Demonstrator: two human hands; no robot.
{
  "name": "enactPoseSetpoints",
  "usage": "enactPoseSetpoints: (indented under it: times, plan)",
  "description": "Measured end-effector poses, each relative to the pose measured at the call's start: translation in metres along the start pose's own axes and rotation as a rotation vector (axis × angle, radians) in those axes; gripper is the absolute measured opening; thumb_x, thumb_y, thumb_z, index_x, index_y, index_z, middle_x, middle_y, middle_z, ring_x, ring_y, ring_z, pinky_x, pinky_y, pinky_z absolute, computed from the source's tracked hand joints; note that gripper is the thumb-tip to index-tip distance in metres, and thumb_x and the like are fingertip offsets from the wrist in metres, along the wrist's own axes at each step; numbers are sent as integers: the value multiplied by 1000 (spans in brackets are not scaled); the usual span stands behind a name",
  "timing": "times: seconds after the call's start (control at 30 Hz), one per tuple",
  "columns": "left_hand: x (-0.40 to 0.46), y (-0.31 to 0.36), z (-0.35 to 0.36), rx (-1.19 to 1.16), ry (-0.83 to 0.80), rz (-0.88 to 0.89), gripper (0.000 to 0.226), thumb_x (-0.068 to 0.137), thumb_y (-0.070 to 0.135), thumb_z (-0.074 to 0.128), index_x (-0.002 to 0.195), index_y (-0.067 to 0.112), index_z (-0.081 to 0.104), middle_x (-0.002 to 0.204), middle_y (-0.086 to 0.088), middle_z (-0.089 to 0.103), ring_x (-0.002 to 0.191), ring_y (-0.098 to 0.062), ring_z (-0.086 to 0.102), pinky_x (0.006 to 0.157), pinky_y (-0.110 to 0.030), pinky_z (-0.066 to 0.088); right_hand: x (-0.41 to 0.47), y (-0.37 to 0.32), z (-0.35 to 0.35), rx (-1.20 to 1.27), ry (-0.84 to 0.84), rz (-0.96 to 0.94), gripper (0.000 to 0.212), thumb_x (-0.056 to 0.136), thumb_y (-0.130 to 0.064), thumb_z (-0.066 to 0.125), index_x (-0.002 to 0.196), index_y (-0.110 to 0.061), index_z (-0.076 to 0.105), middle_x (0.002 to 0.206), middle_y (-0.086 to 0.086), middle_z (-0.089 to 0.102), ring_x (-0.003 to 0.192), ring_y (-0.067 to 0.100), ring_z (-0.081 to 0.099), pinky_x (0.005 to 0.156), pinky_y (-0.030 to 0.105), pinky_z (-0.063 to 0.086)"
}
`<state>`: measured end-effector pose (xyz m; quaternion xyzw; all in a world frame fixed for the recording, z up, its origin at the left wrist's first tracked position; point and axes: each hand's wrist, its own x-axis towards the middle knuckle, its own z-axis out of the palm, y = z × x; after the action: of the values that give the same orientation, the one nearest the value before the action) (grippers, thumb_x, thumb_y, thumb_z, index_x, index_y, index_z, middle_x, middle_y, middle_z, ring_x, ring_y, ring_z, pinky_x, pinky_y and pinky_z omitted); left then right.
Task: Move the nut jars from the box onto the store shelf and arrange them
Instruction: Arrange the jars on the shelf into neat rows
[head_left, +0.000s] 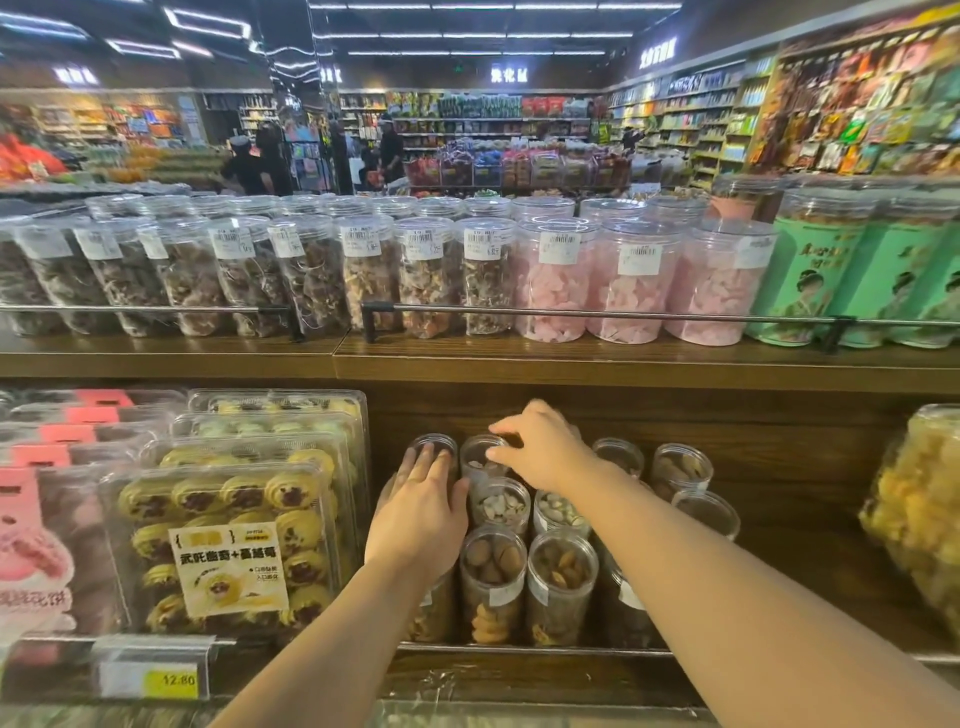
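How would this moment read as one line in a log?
stage: arranging | left hand: on jar tops, fingers straight | right hand: fingertips at back-row jar | lower shelf: nut jars in rows

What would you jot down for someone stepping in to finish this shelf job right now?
Left hand: flat on top of a nut jar in the left column, fingers straight, pressing or steadying it.
Right hand: fingers curled over the lid of a back-row jar, apparently nudging it into place.
Nut jars: about a dozen already stand in rows on the lower shelf, beside the cookie trays.
Done: most of the block is placed.
Left: straighten the rear jars and fill the gap on the right. The box is out of view, so I cannot tell how many remain.
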<state>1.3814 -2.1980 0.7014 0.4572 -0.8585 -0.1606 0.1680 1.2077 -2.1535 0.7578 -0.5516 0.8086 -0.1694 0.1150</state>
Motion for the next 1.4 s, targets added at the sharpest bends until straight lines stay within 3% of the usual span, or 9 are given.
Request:
enactPoseSetpoints:
  times: [0.13,0.43,0.57,0.77,0.87,1.0,1.13,1.27,1.4]
  plan:
    - [-1,0,-2,28,-11,36,53,109,45,22,161,35,24,171,4,10,158,-16,-3,127,-38,5,-22,-2,-19,34,-220,-201,41,92,-18,73,129,-35,69,136,-5,58,127,16,53,107,39,45]
    - [-2,2,-8,128,-62,130,49,110,29,29,155,46,33,172,2,-4,157,-22,-15,126,-43,1,-41,6,-27,-148,-389,-238,47,97,-16,68,142,-27,59,154,-7,45,143,18,39,115,36,31]
    - [-2,2,-7,148,-86,147,48,110,36,23,157,48,24,172,5,3,157,-21,-12,127,-44,-2,-45,8,-21,-186,-222,-191,43,94,-42,69,135,-31,65,116,-17,49,131,22,48,111,45,31]
    - [0,1,-5,131,-107,118,49,109,46,16,158,47,22,171,7,7,158,-17,-5,126,-40,-1,-47,12,-14,-169,-207,-164,40,96,-35,68,136,-33,63,146,-8,53,142,23,40,116,48,26]
    - [0,1,-5,122,-105,102,50,109,47,15,159,46,17,171,8,7,158,-15,-5,126,-39,-1,-47,6,-16,-195,-147,-146,36,95,-48,65,128,-34,69,133,-8,61,135,24,45,111,51,25]
    - [-2,2,-6,114,-99,78,51,109,49,15,160,44,17,171,9,6,158,-15,-5,126,-40,-1,-46,11,-15,-82,-164,-116,32,94,-41,69,126,-34,70,141,-8,58,140,24,43,115,58,24]
    - [-1,1,-5,81,-103,68,52,109,48,15,160,44,17,171,8,5,158,-17,-7,127,-42,2,-49,10,-10,-118,-90,-97,33,92,-52,67,120,-35,72,119,-13,55,132,22,45,111,54,26]
    - [-1,0,-4,71,-73,70,51,110,40,15,161,41,16,172,6,5,157,-17,-8,128,-41,1,-49,10,-6,-67,-73,-119,21,94,-47,67,110,-36,76,134,-14,60,134,18,45,110,52,24]
    - [-1,-2,-2,81,-35,73,50,111,35,16,161,39,18,172,6,4,157,-14,-10,128,-41,-5,-48,3,-12,-146,-61,-96,30,92,-48,69,118,-34,73,118,-14,65,122,18,52,105,48,27]
